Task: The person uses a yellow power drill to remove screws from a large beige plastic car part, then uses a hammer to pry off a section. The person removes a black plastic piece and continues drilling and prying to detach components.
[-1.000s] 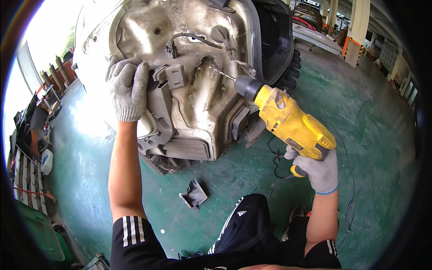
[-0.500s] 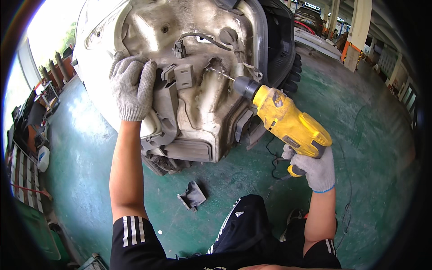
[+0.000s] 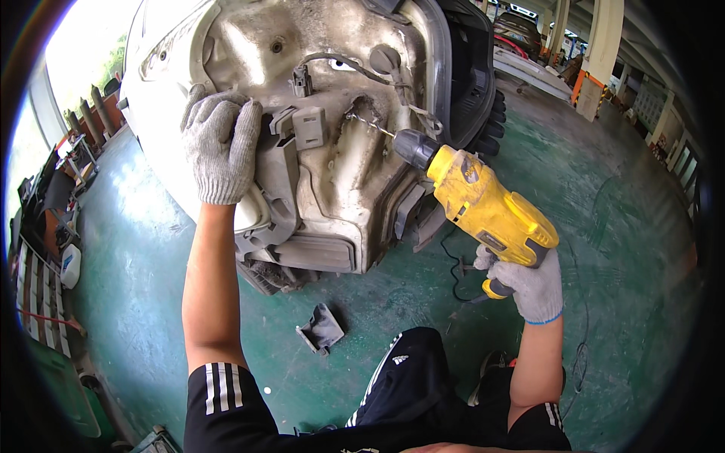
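Observation:
A large dirty white car bumper panel (image 3: 226, 53) stands on edge in front of me, its inner side facing me. My left hand (image 3: 219, 147), in a grey knit glove, grips a grey plastic bracket (image 3: 279, 174) on the panel. My right hand (image 3: 529, 283), gloved the same way, holds the handle of a yellow power drill (image 3: 487, 208). The drill's twisted bit (image 3: 370, 124) points up and left, its tip touching the panel beside a grey clip (image 3: 310, 124) and a wire loop (image 3: 411, 106).
A small grey plastic part (image 3: 321, 330) lies on the green floor (image 3: 136, 272) below the panel. The drill's black cord (image 3: 457, 272) trails on the floor. My knees in black shorts (image 3: 408, 377) are at the bottom. Shelves and clutter (image 3: 45, 226) line the left; pillars (image 3: 596, 53) stand at the right.
The panel and both hands sit slightly lower and nearer in the picture. The drill bit stays against the same spot; my left hand keeps its grip.

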Motion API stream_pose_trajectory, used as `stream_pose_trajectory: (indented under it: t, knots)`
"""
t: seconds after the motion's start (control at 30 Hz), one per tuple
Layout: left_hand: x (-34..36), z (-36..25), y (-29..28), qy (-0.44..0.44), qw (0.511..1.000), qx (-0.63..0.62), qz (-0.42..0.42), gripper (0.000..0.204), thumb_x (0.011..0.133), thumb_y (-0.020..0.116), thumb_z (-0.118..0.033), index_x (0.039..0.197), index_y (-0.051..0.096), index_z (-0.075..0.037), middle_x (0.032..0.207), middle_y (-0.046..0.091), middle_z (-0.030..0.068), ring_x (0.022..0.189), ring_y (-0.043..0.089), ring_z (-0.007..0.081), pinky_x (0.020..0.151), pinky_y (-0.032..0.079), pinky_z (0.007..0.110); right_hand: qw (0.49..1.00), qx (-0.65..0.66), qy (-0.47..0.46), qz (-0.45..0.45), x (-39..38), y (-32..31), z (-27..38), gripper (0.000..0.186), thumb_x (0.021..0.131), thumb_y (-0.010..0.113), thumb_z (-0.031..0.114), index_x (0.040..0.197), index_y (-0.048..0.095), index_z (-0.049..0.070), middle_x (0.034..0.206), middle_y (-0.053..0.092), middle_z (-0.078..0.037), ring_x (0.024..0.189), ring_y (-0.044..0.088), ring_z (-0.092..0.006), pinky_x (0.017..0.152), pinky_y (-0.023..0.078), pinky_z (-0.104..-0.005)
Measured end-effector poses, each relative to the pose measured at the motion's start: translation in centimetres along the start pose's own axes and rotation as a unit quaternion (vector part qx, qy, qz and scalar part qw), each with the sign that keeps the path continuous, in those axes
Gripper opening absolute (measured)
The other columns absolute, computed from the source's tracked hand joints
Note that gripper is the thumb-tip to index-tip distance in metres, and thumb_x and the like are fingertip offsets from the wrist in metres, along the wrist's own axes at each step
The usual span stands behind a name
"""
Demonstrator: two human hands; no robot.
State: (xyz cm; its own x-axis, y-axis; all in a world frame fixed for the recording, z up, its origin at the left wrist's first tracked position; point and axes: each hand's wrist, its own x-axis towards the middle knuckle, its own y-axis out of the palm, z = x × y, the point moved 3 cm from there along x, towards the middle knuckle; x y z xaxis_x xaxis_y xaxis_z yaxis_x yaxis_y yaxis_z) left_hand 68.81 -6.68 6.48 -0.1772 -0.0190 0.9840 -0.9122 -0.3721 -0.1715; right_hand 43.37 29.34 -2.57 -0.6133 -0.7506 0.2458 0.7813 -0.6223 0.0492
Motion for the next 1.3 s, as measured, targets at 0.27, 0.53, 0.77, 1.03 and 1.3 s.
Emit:
stream_pose_trajectory:
  t: [0.27,0.53,0.77,1.03,1.3]
  knots:
    - [0.0,0.0,0.0,-0.001,1.0,-0.001,0.001,0.019,0.098,0.077,-0.02,0.092,0.077,-0.001,0.097,0.078,0.0128,0.101,0.073,0.0343,0.122,0.044,0.054,1.0,0.018,0.002,-0.007,0.1,0.3,-0.3,0.051,0.075,0.073,0.002,0.125,0.072,-0.007,0.104,0.078,-0.014,0.091,0.077,-0.0227,0.089,0.063,-0.0391]
    - [-0.1,0.2,0.0,0.0,1.0,0.003,0.006,0.021,0.098,0.077,-0.022,0.093,0.077,-0.001,0.098,0.078,0.0131,0.102,0.073,0.0343,0.123,0.043,0.054,1.0,0.012,0.005,-0.006,0.1,0.5,-0.1,0.05,0.075,0.073,0.002,0.124,0.072,-0.007,0.103,0.078,-0.013,0.091,0.077,-0.0221,0.088,0.063,-0.0384]
    - [0.0,0.1,0.1,-0.003,1.0,0.003,0.005,0.022,0.098,0.077,-0.022,0.092,0.077,-0.001,0.098,0.078,0.0132,0.102,0.073,0.0341,0.123,0.043,0.054,1.0,0.005,0.019,-0.002,0.3,0.4,0.4,0.048,0.077,0.073,0.003,0.124,0.072,-0.006,0.1,0.078,-0.012,0.089,0.076,-0.0213,0.087,0.063,-0.0383]
    - [-0.1,0.0,0.1,-0.009,1.0,0.004,0.001,0.021,0.098,0.078,-0.021,0.09,0.077,-0.001,0.096,0.078,0.0132,0.102,0.073,0.034,0.123,0.044,0.055,0.999,-0.042,0.016,0.01,0.2,0.0,1.9,0.047,0.082,0.076,0.0,0.128,0.07,-0.005,0.099,0.077,-0.01,0.089,0.075,-0.0206,0.086,0.063,-0.0378]
    - [0.0,-0.1,0.2,-0.014,1.0,0.002,0.0,0.021,0.097,0.078,-0.02,0.09,0.077,-0.001,0.096,0.078,0.0123,0.101,0.073,0.0329,0.123,0.044,0.055,0.997,-0.074,0.003,0.022,0.4,-0.2,2.6,0.045,0.084,0.078,0.002,0.128,0.07,-0.004,0.102,0.077,-0.011,0.091,0.075,-0.0199,0.087,0.062,-0.037]
